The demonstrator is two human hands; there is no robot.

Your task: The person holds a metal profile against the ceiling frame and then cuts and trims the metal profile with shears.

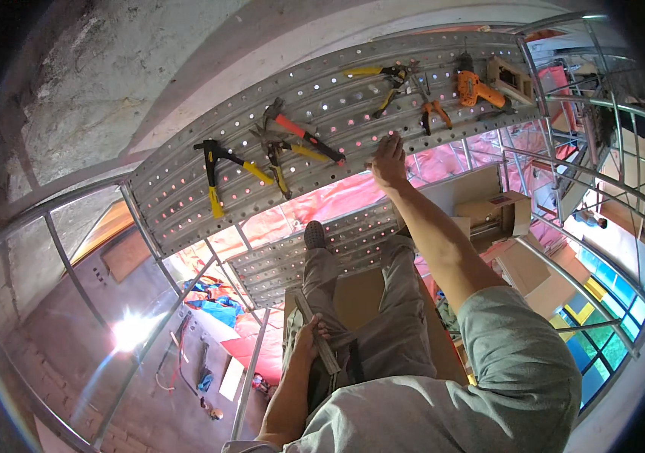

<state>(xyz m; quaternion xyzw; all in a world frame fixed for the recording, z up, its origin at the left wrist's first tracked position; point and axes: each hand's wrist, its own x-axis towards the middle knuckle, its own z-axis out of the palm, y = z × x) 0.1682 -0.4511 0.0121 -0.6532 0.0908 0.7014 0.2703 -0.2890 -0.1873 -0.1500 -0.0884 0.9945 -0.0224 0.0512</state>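
Note:
My left hand (307, 337) is closed around a flat grey bar (325, 349) that slants across my left thigh; I cannot tell its material. My right hand (390, 161) reaches forward to the near edge of a perforated metal plank (368, 155), fingers stretched out, holding nothing visible. On the plank lie a hammer (301, 130) with a red and black handle, yellow-handled pliers (276, 167) and a black-and-yellow two-handled tool (215, 170). A similar yellow-and-black tool (391, 84), orange-handled pliers (433, 111) and an orange drill (479, 90) lie farther right.
A small wooden box (510, 78) stands beside the drill. My foot (315, 235) rests on a lower perforated plank (266, 273). Scaffold tubes (587, 170) surround me. An open cardboard box (493, 215) is at right. Pink sheeting (292, 202) and the floor (149, 392) lie far below; a concrete wall (103, 83) rises ahead.

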